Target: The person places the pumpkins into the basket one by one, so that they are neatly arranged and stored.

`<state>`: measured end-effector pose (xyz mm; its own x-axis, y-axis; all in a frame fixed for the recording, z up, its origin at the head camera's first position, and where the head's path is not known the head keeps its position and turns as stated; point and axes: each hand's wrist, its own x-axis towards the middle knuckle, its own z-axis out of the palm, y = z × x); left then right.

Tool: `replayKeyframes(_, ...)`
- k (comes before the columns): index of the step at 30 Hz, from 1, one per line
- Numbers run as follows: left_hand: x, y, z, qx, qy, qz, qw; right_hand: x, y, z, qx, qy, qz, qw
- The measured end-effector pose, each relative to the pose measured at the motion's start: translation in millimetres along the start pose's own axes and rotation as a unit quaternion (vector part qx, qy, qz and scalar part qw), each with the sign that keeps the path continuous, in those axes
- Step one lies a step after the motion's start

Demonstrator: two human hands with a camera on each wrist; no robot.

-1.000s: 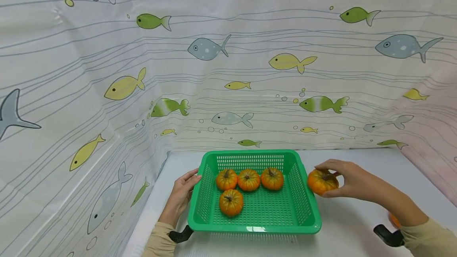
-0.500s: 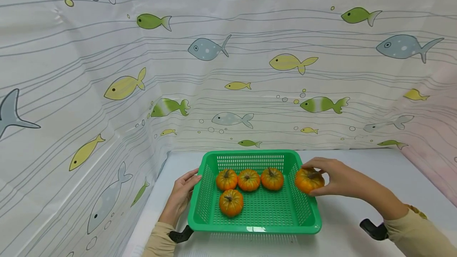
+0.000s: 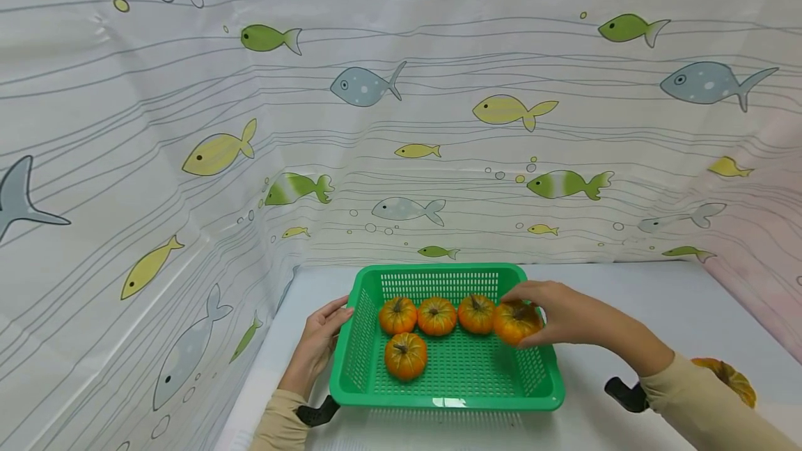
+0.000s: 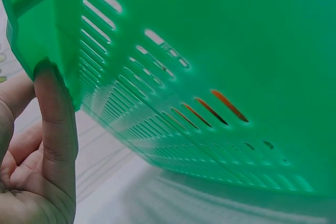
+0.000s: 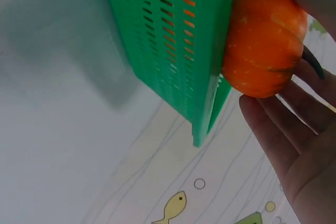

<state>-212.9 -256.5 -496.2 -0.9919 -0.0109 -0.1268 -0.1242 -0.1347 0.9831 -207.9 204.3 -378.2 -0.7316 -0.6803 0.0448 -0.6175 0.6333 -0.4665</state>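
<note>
A green plastic basket (image 3: 446,402) stands on the table. My left hand (image 3: 319,339) grips its left rim; in the left wrist view a finger (image 4: 55,114) reaches up under the rim. Above the basket's right end, my right hand (image 3: 560,315) holds a small orange pumpkin (image 3: 515,329) between thumb and fingers. The right wrist view shows that pumpkin (image 5: 265,38) by the basket's rim, its stem toward the palm. Inside the basket, three pumpkins line the back, the middle one (image 3: 436,317) between two others, and one pumpkin (image 3: 406,357) sits in front at the left.
Another pumpkin (image 3: 733,378) lies on the white table (image 3: 601,395) at the right, partly hidden by the right sleeve (image 3: 702,402). A white sheet printed with fish (image 3: 498,108) hangs behind and at the left. Black wrist devices (image 3: 626,395) show at both cuffs.
My right hand has carried its pumpkin leftward, from outside the basket's right rim to over its inside. More of the pumpkin on the table shows. The left hand and basket stay put.
</note>
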Motion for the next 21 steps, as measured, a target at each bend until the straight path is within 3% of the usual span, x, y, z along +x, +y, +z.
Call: replayKeyframes(21,0.1,0.3,-0.3,-0.009,0.001,-0.003,0.9999,41.7,-23.1,24.4,-0.072,-0.077,-0.033,0.9939)
